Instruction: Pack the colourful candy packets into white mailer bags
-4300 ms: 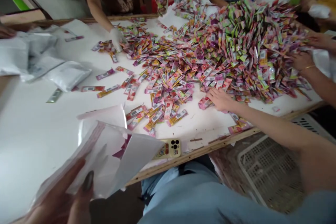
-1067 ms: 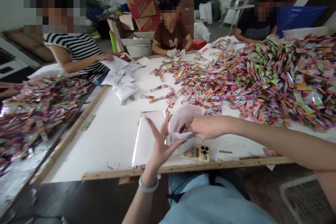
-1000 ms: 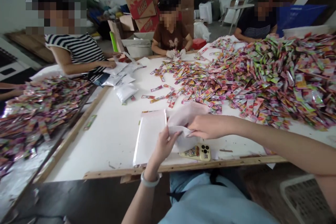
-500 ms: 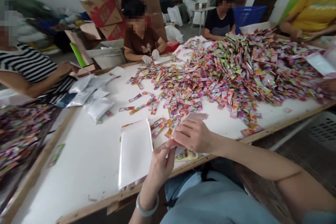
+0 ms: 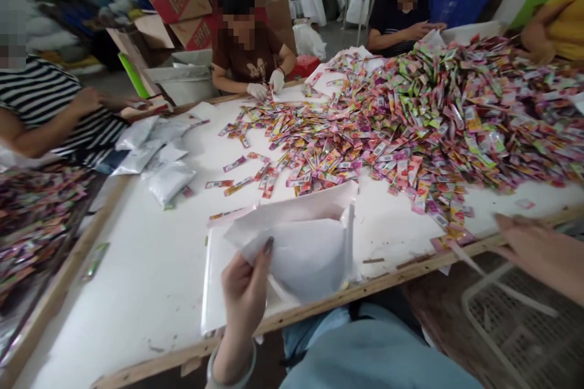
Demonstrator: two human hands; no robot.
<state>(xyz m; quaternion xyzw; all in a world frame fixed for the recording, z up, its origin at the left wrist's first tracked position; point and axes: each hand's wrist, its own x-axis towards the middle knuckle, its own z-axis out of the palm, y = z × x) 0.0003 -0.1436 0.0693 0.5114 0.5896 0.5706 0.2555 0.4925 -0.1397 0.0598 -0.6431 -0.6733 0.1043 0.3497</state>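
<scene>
My left hand (image 5: 246, 285) pinches the edge of a white mailing bag (image 5: 310, 255) between thumb and fingers, tilting the bag up near the table's front edge. Beneath it, partly covered, lies another flat white bag (image 5: 216, 292). My right hand (image 5: 529, 249) is off to the right, over the table edge, blurred, with its fingers stretched out. Just below that hand a thin pale strip (image 5: 506, 282) hangs in the air above a crate; it appears apart from the fingers.
A large heap of small colourful sachets (image 5: 410, 115) covers the table's far right. Filled white bags (image 5: 168, 179) lie at the left. A plastic crate (image 5: 511, 328) stands below the right edge. Several people sit around; one wears white gloves (image 5: 276, 81).
My right hand has left the left hand and swung far right, where the pale strip now shows. The bag in my left hand is now spread out and faces up. The view shifted slightly.
</scene>
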